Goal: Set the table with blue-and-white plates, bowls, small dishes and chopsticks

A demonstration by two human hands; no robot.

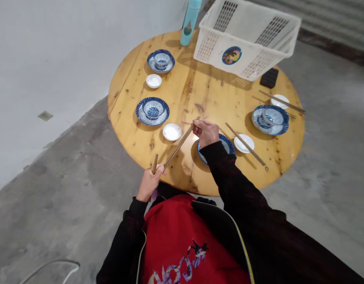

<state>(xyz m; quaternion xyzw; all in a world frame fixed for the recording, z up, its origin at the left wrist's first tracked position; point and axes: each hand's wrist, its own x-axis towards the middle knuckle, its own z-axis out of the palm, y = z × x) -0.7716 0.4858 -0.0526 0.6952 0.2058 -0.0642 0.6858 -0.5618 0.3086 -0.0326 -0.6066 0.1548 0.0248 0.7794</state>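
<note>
My left hand (151, 182) is closed around wooden chopsticks at the table's near edge, with one short end (155, 163) sticking up out of the fist. A pair of chopsticks (179, 145) runs slantwise from that hand to my right hand (206, 132), whose fingers pinch the far end. Below this pair lies the wooden tabletop. Beside it sits a small white dish (171, 132). Under my right wrist is a blue-rimmed plate (228, 145), partly hidden by the hand and sleeve. To its right, chopsticks (249, 147) rest across another small white dish (241, 144).
Blue-patterned plates with bowls stand at the left (152, 111), back left (161, 61) and right (270, 120) of the round table (188, 98). At the back are a white plastic crate (244, 51), a light-blue bottle (190, 23) and a black flat object (269, 78).
</note>
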